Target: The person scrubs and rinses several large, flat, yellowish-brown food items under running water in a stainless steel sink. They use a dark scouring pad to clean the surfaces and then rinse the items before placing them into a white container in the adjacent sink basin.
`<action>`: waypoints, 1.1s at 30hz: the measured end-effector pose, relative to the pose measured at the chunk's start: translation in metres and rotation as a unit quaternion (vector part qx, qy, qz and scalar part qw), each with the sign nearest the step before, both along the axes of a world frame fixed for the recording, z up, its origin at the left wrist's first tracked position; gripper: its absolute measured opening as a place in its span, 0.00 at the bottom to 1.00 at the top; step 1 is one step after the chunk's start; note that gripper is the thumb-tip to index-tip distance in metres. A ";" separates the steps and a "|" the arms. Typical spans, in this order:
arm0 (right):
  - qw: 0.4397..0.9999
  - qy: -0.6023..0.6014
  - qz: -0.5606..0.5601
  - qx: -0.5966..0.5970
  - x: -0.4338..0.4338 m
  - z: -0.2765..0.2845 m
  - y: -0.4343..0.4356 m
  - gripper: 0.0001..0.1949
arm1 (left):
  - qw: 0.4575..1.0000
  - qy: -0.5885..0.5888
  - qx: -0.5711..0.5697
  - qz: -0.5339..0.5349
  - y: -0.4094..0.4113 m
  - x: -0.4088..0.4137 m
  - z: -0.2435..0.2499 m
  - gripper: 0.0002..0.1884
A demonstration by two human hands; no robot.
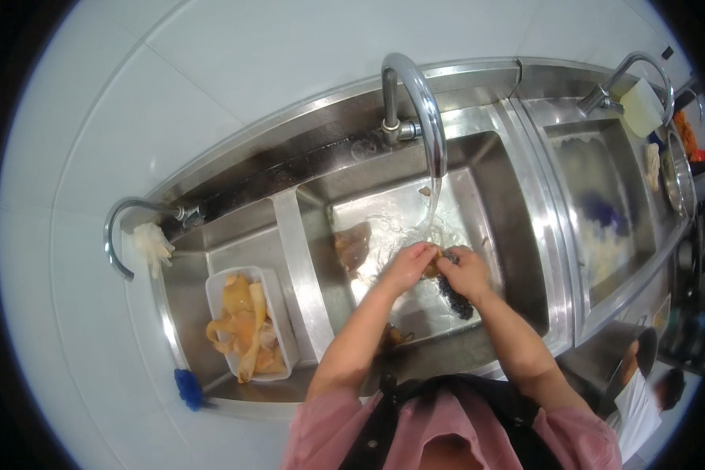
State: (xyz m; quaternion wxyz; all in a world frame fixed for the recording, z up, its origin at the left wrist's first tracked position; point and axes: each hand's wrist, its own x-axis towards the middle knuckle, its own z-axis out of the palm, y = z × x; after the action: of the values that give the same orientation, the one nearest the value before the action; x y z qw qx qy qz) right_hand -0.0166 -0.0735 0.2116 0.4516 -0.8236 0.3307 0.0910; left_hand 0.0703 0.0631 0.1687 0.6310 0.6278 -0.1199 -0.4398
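My left hand (411, 267) and my right hand (463, 272) meet over the middle sink basin (411, 305). Pinched between their fingertips is a small brown, wet food piece (432, 270). A dark wire-like scouring pad (458, 302) hangs from beneath my right hand, its upper end partly covered by the fingers. Water runs from the arched chrome faucet (436, 129) just beyond my hands and spreads over the basin floor. Another brown piece (352, 244) lies at the basin's left side. A darker one (396, 335) rests near the front wall, partly hidden by my left arm.
In the left basin stands a white plastic container (291, 346) of pale tan, rubbery pieces (249, 323). White gloves (153, 244) lie by the left faucet (114, 235); a blue brush or scrubber (188, 389) sits at the front corner. The right basin (599, 176) holds cloudy water. A person (640, 405) is at lower right.
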 end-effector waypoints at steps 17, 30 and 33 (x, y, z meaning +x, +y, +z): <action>0.957 -0.148 -0.080 0.237 -0.003 0.006 0.001 0.20 | 0.968 0.169 -0.057 0.174 -0.010 0.007 -0.020 0.16; 0.947 -0.271 0.059 -0.162 0.052 -0.001 -0.009 0.13 | 0.952 0.088 0.064 0.286 -0.029 -0.010 -0.015 0.14; 0.944 -0.313 0.060 -0.085 0.032 0.020 0.015 0.14 | 0.944 0.183 -0.046 0.271 -0.016 0.002 -0.006 0.19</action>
State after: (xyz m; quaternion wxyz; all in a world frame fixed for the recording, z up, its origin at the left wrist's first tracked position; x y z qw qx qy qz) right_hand 0.0156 -0.0586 0.2314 0.4549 -0.8639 0.1292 -0.1732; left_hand 0.0723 0.0473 0.1624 0.7658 0.5152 0.1521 -0.3534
